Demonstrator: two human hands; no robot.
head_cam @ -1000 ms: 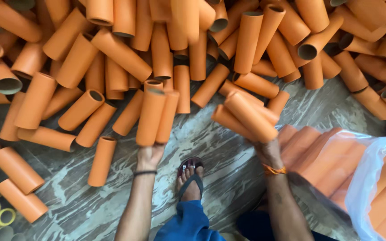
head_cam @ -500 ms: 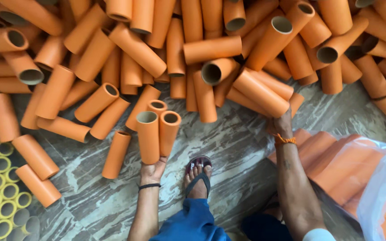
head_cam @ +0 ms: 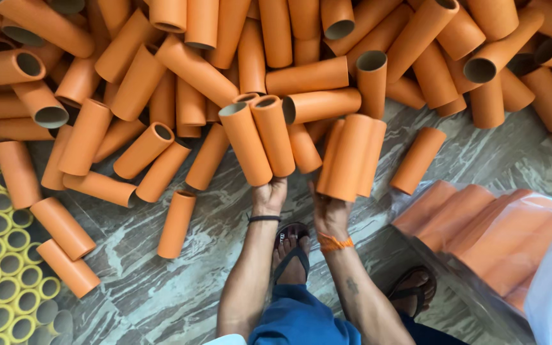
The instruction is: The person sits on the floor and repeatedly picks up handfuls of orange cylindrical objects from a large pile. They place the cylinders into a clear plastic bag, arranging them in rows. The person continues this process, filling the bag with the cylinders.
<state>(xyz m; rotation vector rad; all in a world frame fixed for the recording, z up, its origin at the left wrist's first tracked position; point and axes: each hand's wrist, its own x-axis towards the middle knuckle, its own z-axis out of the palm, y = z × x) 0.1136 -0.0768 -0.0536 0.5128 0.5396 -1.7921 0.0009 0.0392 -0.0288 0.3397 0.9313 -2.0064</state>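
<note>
Two orange tubes (head_cam: 260, 142) are gripped in the left hand (head_cam: 269, 197) and a small bundle of tubes (head_cam: 351, 156) in the right hand (head_cam: 330, 214), above the marble floor (head_cam: 161, 287), while a plastic bag (head_cam: 547, 268) at the floor's right edge seems partly filled and the big pile (head_cam: 193, 57) along the far edge looks mostly unsorted.

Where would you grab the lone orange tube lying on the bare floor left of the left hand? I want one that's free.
Grip the lone orange tube across its middle, from above: it lies flat, nearly upright in view, with bare floor on both long sides for fingers.
</note>
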